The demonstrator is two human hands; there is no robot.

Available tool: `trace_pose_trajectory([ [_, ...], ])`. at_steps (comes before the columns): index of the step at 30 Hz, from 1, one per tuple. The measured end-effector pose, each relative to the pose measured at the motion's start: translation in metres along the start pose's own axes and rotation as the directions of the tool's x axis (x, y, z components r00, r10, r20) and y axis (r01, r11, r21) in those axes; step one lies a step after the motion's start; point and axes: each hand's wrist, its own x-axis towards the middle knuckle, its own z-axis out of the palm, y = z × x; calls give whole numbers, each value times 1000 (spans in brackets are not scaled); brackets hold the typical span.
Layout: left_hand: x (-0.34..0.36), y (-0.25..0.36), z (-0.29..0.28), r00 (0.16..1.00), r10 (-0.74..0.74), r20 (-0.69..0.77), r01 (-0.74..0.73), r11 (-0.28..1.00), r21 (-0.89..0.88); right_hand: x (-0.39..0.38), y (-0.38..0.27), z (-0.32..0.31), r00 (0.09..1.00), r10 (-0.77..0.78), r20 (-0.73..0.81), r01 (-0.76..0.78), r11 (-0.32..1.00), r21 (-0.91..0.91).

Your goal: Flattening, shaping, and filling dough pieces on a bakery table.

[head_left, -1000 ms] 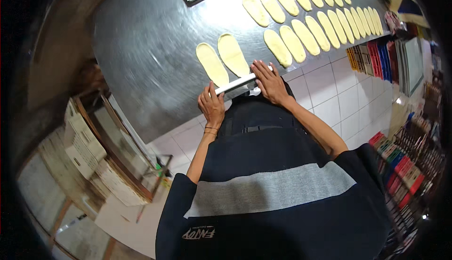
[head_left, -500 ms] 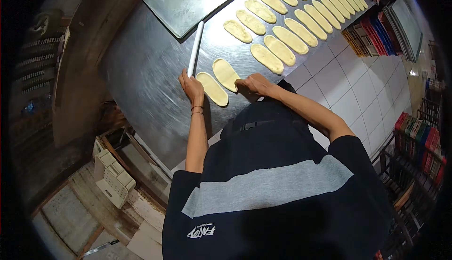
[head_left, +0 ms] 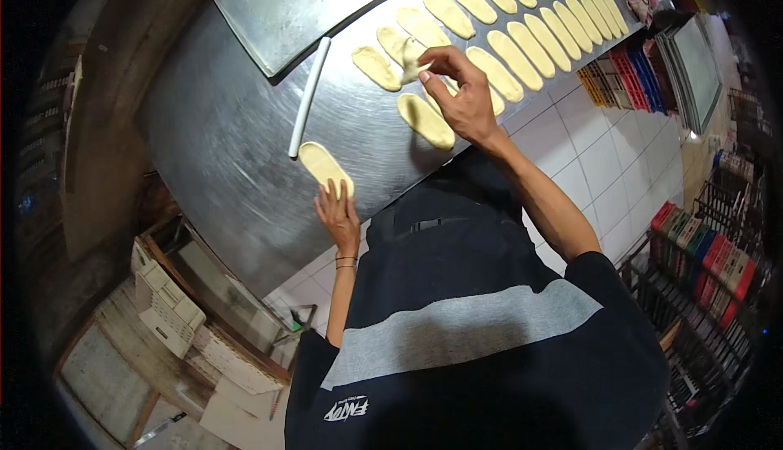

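My right hand (head_left: 465,99) is raised over the metal table, pinching a flattened piece of dough (head_left: 410,59) that hangs from the fingertips. It hides part of the dough rows behind it. My left hand (head_left: 337,215) has its fingers stretched out on the lower end of a flat oval of dough (head_left: 323,165) near the table's front edge. Beyond that oval, a white rolling pin (head_left: 309,99) lies loose on the table. Closest to my right hand in the front row is another dough oval (head_left: 425,121).
Two rows of dough ovals (head_left: 522,49) run along the metal table (head_left: 212,132) to the far right. A large metal tray (head_left: 277,2) lies at the back. Stacked plastic crates (head_left: 628,75) and upright trays (head_left: 689,59) stand past the right end; a cream crate (head_left: 167,303) sits lower left.
My left hand has let go of the rolling pin and moved onto the nearest dough oval. My right hand has lifted the other oval off the table and carried it up toward the rows.
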Motion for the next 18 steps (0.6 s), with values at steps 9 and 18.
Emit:
trace_pose_trajectory([
  [9, 114, 90, -17, 561, -608, -562, 454, 793, -406, 89, 36, -171, 976, -35, 217, 85, 971, -226],
  [18, 147, 181, 62, 743, -468, -479, 429, 882, -195, 158, 74, -344, 959, 24, 281, 79, 934, -349],
])
